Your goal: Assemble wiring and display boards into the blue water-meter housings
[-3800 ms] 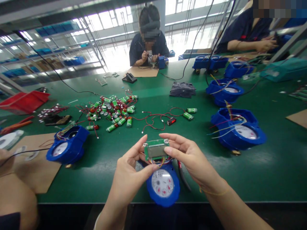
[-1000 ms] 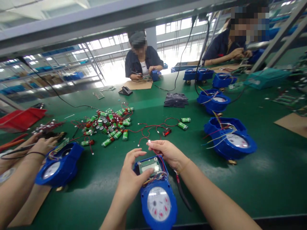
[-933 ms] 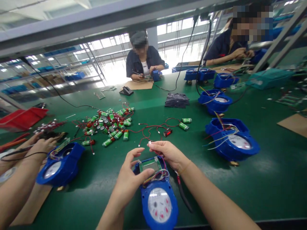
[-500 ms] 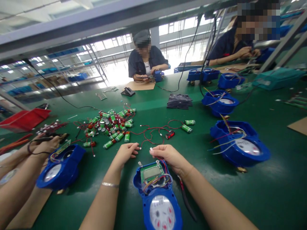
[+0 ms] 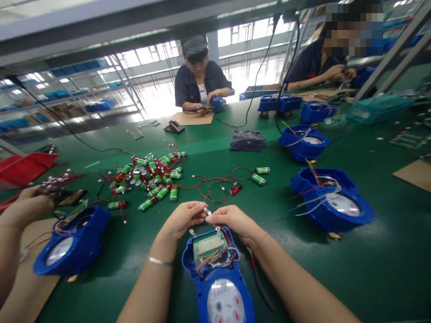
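Note:
Above the near blue water meter (image 5: 226,273), my left hand (image 5: 186,219) pinches a small white wire connector (image 5: 205,209). My right hand (image 5: 233,220) pinches a second white connector (image 5: 209,215), whose red wire runs down toward the meter. The two connectors are very close together; whether they touch I cannot tell. Inside the meter's open top sits a green circuit board (image 5: 209,245) with a grey display and coloured wires. A small black module with red lit digits (image 5: 235,189) lies just beyond my hands, with thin red wires around it.
Green batteries with red wires (image 5: 151,175) are heaped at left centre. More blue meters stand right (image 5: 332,197) and left (image 5: 72,242). Pliers (image 5: 259,282) lie beside the near meter. A co-worker's hand (image 5: 25,208) is at far left; other people sit across the table.
My hands have come together, bringing the two white connectors close to each other. At the far left, the co-worker's hands and arms have drawn back toward the left edge.

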The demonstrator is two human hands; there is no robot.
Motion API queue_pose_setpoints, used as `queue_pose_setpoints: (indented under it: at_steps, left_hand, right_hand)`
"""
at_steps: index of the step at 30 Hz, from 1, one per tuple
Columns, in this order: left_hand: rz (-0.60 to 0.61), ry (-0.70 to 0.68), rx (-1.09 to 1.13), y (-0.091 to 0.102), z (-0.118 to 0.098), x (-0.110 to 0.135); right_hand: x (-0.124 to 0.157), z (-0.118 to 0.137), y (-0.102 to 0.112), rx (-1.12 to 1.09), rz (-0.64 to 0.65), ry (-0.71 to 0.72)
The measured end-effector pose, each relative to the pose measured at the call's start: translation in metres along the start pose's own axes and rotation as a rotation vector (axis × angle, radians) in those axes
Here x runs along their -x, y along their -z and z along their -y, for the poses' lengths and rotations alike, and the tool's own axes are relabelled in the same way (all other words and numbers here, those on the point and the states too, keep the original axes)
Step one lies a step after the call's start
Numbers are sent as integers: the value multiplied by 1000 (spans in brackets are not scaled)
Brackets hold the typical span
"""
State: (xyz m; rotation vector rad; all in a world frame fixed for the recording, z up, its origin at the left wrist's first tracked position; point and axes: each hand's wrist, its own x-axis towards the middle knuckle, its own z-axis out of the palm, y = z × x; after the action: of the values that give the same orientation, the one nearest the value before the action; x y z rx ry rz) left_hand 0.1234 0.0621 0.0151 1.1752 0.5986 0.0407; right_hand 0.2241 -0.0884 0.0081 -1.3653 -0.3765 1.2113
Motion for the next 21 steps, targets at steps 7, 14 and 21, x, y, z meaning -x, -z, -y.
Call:
queue_pose_setpoints:
  at_steps: [7,14,21]
  left_hand:
    - [37,-27,120,-13,3,4]
    - [41,-55,107,-19,1,7]
    - [70,-63,95,-19,-1,9]
  right_hand:
    - [3,2,-3,-42,29,4]
    - [5,4,-6,-66,3,15]
    - [7,7,-9,-111,-13,39]
